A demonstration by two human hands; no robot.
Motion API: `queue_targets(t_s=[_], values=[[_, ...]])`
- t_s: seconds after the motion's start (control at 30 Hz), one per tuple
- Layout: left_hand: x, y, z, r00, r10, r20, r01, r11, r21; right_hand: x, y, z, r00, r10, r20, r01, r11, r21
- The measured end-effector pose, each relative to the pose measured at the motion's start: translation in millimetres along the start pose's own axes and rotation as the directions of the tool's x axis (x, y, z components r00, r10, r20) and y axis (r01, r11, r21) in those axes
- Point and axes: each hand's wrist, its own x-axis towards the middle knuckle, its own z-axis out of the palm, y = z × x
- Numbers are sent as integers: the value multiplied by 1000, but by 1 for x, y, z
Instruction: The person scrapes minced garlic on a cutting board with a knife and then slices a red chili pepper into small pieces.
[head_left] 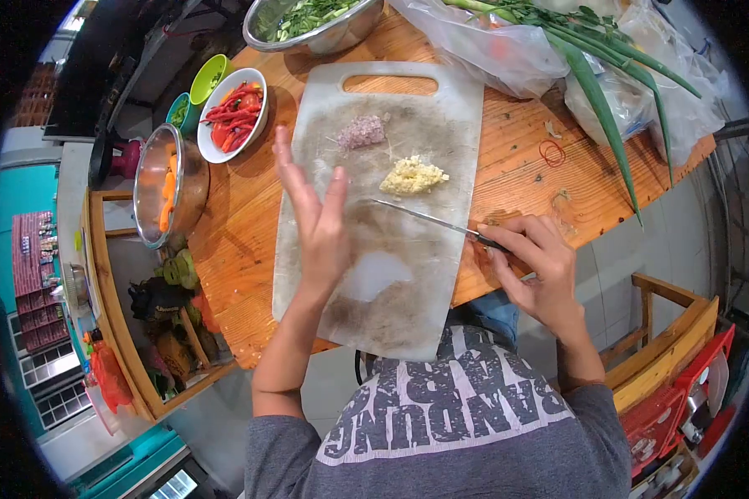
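My right hand [534, 264] is closed round the dark handle of a knife [424, 217], whose blade points left across the worn white cutting board [451, 274]. Over the board's left side, my left hand [314, 218] is raised with its fingers apart and nothing in it. Two small heaps lie on the board: a pale yellow minced heap [414, 176], which looks like garlic, just beyond the blade, and a pinkish-purple minced heap [362, 132], which looks like shallot, farther up. The knife tip lies between my left hand and the yellow heap.
Left of the board are a white bowl [262, 125] of red chillies and tomato pieces, a glass bowl [147, 224] with carrot pieces, and small green cups. A metal bowl [324, 40] of chopped greens stands behind. Plastic bags [508, 62] and spring onions [595, 108] lie at the right.
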Motion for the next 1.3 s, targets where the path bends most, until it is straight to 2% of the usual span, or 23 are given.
queue_targets(t_s=[0.07,0.23,0.33,0.47,0.57,0.67,0.77,0.87,1.1,1.3], values=[[-1,-2,-10,999,-11,-51,8,998,-66,1,1,-1,999,-21,34,22,999,-38],[-14,-16,-34,988,-44,-149,31,996,-84,10,-1,0,993,-47,109,60,992,-111],[-27,-19,-41,980,-45,-193,29,996,-84,12,-1,-1,995,-52,89,71,973,-219],[-45,-19,-38,970,-61,-235,31,991,-129,17,5,-13,994,-78,71,91,975,-201],[-54,-26,-38,975,0,-222,-1,1000,-4,21,15,-25,990,-79,117,101,976,-194],[-63,-27,-37,976,-14,-218,15,1000,4,28,27,-31,975,-123,183,169,951,-258],[-69,-19,-40,994,24,-107,-5,985,171,35,26,-33,957,-176,229,233,938,-256],[-68,5,-19,988,133,76,-153,891,427,40,28,-35,941,-260,214,318,898,-303],[-60,14,25,933,253,254,-357,721,594,42,10,-31,929,-315,194,367,851,-375],[-56,5,28,914,233,332,-399,664,632,37,7,-34,938,-292,187,344,855,-387]])
